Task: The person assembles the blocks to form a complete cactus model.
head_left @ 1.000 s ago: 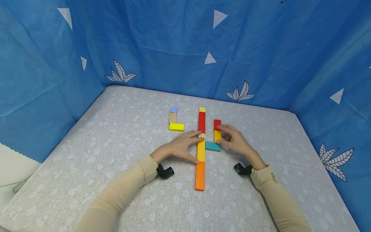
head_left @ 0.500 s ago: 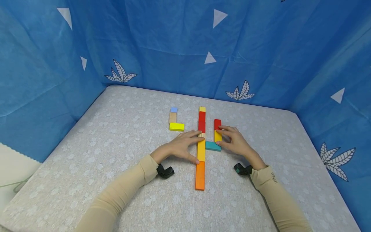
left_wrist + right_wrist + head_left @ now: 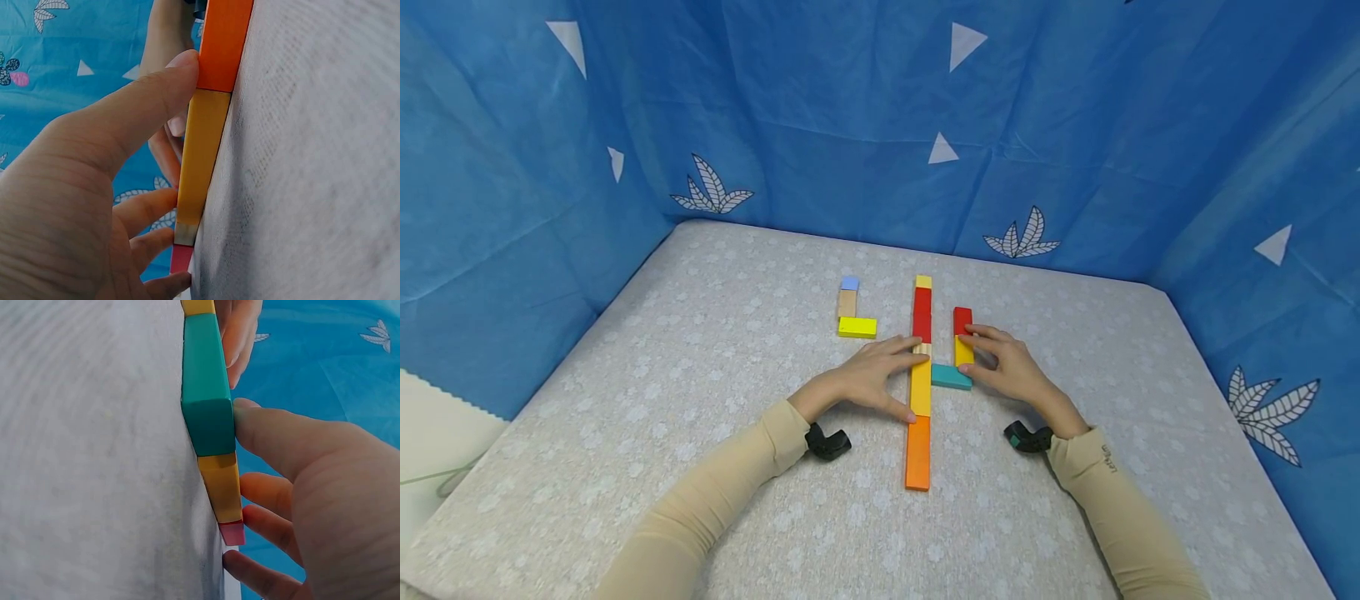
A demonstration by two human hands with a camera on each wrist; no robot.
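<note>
A straight row of rectangular blocks runs away from me: orange [image 3: 917, 454], amber [image 3: 921, 396], light wood [image 3: 922, 350], red [image 3: 922, 317] and pale yellow. My left hand [image 3: 868, 375] rests along its left side with spread fingers, the thumb near the orange-amber joint and fingertips at the wood block. A teal block [image 3: 950, 377] juts right from the row. From its outer end, a second amber block [image 3: 963, 352] and a red block [image 3: 962, 319] extend away. My right hand [image 3: 1013, 367] touches this branch with loosely extended fingers; its thumb [image 3: 262, 428] meets the teal block's top.
Left of the row, a bright yellow block [image 3: 857, 327], a tan wooden block [image 3: 847, 303] and a small blue block [image 3: 850, 283] form an L. A pale patterned cloth [image 3: 700, 350] covers the table, with blue curtains [image 3: 865, 125] behind and beside it.
My right hand's fingers have shifted slightly, with the index finger reaching straighter over the branch than a second ago. The left hand and the blocks stay in place.
</note>
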